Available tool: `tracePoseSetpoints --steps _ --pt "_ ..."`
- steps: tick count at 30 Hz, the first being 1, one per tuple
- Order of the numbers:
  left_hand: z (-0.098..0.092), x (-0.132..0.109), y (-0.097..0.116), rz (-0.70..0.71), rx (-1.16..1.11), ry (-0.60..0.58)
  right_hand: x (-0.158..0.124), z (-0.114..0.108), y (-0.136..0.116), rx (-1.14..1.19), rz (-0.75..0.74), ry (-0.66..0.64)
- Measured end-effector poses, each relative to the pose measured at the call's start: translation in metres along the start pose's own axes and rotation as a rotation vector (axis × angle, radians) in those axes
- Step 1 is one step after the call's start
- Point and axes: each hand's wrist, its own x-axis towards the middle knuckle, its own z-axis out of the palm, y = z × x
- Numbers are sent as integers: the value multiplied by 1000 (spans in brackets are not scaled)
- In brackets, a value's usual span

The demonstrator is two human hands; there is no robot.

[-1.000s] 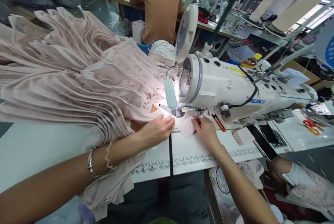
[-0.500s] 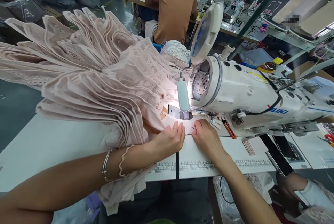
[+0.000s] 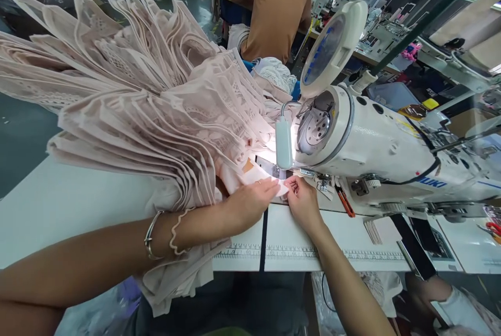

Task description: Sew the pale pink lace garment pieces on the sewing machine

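holding a thin pale pink fabric piece (image 3: 280, 188), pinched by my left hand (image 3: 250, 203) and right hand (image 3: 303, 201), just before the sewing machine (image 3: 371, 143); fabric stack (image 3: 136, 101) crowds its left, table (image 3: 305, 231) open toward me.

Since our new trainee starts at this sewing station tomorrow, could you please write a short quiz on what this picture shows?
1. What small thing do the left hand and right hand meet on?
2. True or false: the lamp on the sewing machine is lit.
3. The orange-handled snips lie: A) in the left hand; B) on the table, right of the right hand; C) on the floor.
Key: 1. a small pink piece of fabric; 2. true; 3. B.
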Motion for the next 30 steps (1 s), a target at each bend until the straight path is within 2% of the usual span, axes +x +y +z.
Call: tracePoseSetpoints --steps 4,15,19,22,25,27,30 --pt "8 -6 11 138 181 -25 0 -1 -1 -2 -5 28" --pt "9 -4 11 188 333 -7 -1 -1 1 -32 -53 41" --pt "10 -2 8 219 280 32 -7 -6 4 -69 -277 84" --pt "6 1 6 113 239 72 -12 -7 2 -222 -454 73" --pt "0 4 6 39 231 36 -15 -5 -1 -462 -526 50" --pt "-2 6 7 101 221 11 -15 -4 0 -555 -572 20" --pt "2 9 10 159 228 30 -11 -5 10 -557 -609 -40"
